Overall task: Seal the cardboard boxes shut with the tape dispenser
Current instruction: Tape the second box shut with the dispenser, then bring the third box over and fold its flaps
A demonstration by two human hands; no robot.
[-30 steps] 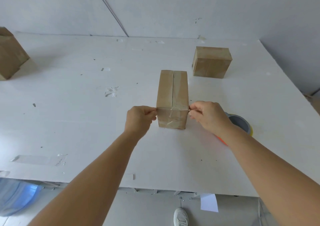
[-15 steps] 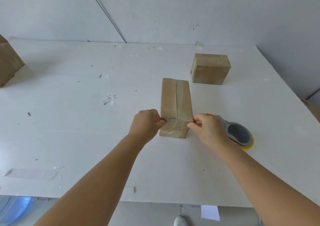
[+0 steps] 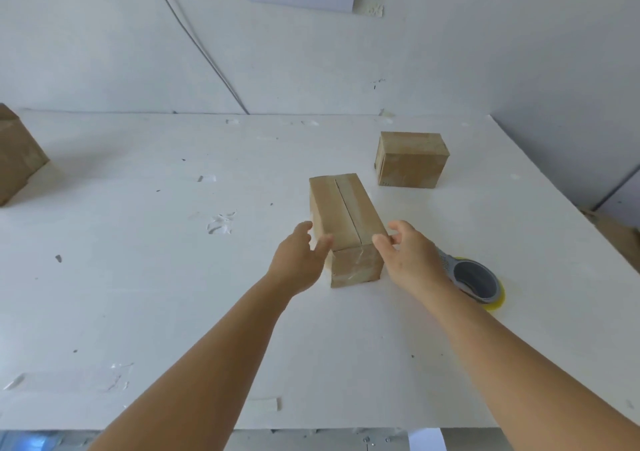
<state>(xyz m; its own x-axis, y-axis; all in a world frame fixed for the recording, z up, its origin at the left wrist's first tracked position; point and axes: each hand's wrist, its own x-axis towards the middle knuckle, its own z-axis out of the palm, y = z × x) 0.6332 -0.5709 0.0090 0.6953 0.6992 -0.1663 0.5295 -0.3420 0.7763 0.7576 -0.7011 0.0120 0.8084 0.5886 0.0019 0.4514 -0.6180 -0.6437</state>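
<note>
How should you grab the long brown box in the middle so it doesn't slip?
Probably by its two long side walls near the close end, one hand from each side. The long box lies flat and narrow, and the open left hand and right hand already flank it.

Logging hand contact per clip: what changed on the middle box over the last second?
Both hands opened: the left hand and right hand let go of the near edge of the box, which turned slightly. The tape dispenser and far box stayed put.
</note>
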